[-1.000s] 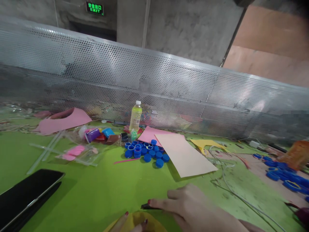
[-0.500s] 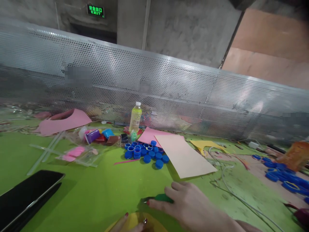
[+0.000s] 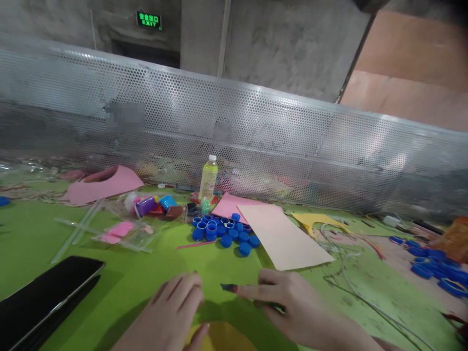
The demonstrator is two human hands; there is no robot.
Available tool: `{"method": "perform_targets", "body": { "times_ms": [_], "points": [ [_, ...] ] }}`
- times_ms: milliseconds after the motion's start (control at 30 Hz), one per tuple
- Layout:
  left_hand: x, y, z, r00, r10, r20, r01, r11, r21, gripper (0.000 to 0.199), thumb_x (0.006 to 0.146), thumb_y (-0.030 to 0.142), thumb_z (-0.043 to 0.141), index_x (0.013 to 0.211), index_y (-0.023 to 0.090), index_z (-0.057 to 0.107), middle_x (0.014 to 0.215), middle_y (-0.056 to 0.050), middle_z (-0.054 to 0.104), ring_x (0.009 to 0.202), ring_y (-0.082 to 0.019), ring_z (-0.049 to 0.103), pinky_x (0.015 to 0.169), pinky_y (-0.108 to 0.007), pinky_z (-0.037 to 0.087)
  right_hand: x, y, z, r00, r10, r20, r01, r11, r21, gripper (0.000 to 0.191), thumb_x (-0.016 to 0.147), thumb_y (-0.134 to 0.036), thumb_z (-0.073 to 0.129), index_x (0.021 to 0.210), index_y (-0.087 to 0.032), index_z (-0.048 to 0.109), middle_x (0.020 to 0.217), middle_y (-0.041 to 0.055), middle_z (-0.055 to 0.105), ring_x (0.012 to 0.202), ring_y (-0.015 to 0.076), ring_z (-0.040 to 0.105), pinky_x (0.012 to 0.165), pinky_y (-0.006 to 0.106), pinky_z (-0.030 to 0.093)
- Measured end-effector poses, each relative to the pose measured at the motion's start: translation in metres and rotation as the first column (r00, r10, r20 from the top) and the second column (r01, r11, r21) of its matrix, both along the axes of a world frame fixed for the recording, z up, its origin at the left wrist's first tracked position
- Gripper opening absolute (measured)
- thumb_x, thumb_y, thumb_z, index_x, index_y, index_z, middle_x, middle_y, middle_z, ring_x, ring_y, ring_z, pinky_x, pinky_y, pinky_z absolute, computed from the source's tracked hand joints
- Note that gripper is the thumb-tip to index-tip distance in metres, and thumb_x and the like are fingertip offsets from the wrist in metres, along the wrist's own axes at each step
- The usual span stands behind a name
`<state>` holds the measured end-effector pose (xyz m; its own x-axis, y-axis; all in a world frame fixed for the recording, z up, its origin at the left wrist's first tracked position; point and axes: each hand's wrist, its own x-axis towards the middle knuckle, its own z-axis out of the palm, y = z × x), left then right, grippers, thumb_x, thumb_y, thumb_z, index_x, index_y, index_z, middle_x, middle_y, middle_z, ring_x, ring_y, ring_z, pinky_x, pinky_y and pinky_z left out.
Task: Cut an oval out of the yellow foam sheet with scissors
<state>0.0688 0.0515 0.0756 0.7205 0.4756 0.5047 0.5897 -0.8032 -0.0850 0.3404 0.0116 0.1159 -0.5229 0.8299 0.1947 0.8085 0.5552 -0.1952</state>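
At the bottom edge, flat yellow piece with a rounded rim [image 3: 228, 337]: lies on the smooth bright-green tabletop [image 3: 153, 270], between the two hands, its near side out of view.
Slim dark-tipped tool with a green part [image 3: 228, 287]: just beyond the yellow piece, tip towards the left; perhaps a cutter, though the right palm hides too much to be sure.
Right hand [image 3: 294, 300]: fingers closed round the tool, red-nailed forefinger laid straight along it.
Left hand [image 3: 171, 302]: fingers bent, thumb at the yellow piece's edge; whether it pinches, I cannot tell.
Good handling: as I judge it, press the yellow piece flat, keep the left fingers off the tip's line and turn the piece rather than twist the wrist.
Stiff cream sheet [image 3: 283, 239]: ahead of the right hand, unmarked as far as shows.
Round blue plastic caps [image 3: 244, 249]: clustered beside the sheet, no lettering legible.
Clear white-capped bottle of yellow-green liquid [image 3: 207, 183]: upright; a barcode-like patch shows, brand unreadable.
Black sign with glowing green characters [image 3: 148, 20]: high on the grey wall [image 3: 274, 48], reads "安全出口" above "EXIT".
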Motion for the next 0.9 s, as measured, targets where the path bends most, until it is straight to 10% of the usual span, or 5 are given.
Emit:
{"method": "perform_targets", "body": {
  "times_ms": [200, 333, 567, 767, 900],
  "points": [
    [0.006, 0.007, 0.011, 0.990, 0.000, 0.144, 0.012, 0.997, -0.081, 0.041, 0.089, 0.027, 0.060, 0.129, 0.023, 0.050, 0.124, -0.006, 0.064, 0.112, -0.027, 0.060, 0.087, -0.039, 0.055, -0.004, 0.000, 0.001, 0.947, 0.027, -0.320, -0.068, 0.991, -0.117, 0.054, 0.084, -0.007, 0.053, 0.130, -0.034, 0.061, 0.094, 0.0027, 0.068, 0.081, 0.0161, 0.063, 0.071, 0.027, 0.046],
    [0.013, 0.009, 0.017, 0.984, -0.026, 0.175, 0.063, 0.976, -0.211, 0.009, 0.089, 0.019, 0.063, 0.095, 0.025, 0.063, 0.119, -0.003, 0.063, 0.118, -0.027, 0.053, 0.094, -0.045, 0.049, -0.011, -0.004, -0.001, 0.913, 0.061, -0.404, -0.121, 0.985, -0.126, 0.047, 0.087, -0.011, 0.055, 0.128, -0.031, 0.063, 0.093, 0.0046, 0.069, 0.078, 0.0160, 0.063, 0.071, 0.027, 0.049],
    [0.012, 0.014, 0.022, 0.988, -0.006, 0.155, 0.040, 0.976, -0.212, 0.013, 0.087, 0.016, 0.069, 0.076, 0.023, 0.067, 0.105, -0.001, 0.067, 0.111, -0.026, 0.056, 0.091, -0.043, 0.049, -0.012, -0.005, -0.001, 0.880, 0.045, -0.473, -0.114, 0.987, -0.118, 0.045, 0.086, -0.013, 0.056, 0.125, -0.034, 0.065, 0.098, 0.0040, 0.072, 0.082, 0.0175, 0.066, 0.075, 0.029, 0.053],
    [0.005, 0.024, 0.013, 0.996, 0.085, 0.035, -0.079, 0.986, -0.148, 0.051, 0.085, -0.003, 0.052, 0.128, 0.022, 0.059, 0.120, -0.005, 0.068, 0.114, -0.026, 0.058, 0.096, -0.048, 0.047, -0.009, -0.001, -0.011, 0.919, -0.044, -0.393, 0.016, 0.997, -0.076, 0.043, 0.092, -0.023, 0.049, 0.132, -0.032, 0.060, 0.101, 0.0075, 0.069, 0.084, 0.0202, 0.066, 0.075, 0.031, 0.053],
    [0.002, 0.021, 0.026, 0.985, 0.173, -0.004, -0.171, 0.972, -0.162, 0.014, 0.087, 0.010, 0.061, 0.079, 0.016, 0.071, 0.083, -0.006, 0.072, 0.086, -0.027, 0.066, 0.075, -0.043, 0.053, -0.009, 0.002, -0.019, 0.976, 0.003, -0.219, -0.016, 0.998, -0.055, 0.047, 0.098, -0.023, 0.036, 0.144, -0.029, 0.047, 0.093, 0.0082, 0.067, 0.080, 0.0207, 0.066, 0.068, 0.029, 0.050]
  ]
}}
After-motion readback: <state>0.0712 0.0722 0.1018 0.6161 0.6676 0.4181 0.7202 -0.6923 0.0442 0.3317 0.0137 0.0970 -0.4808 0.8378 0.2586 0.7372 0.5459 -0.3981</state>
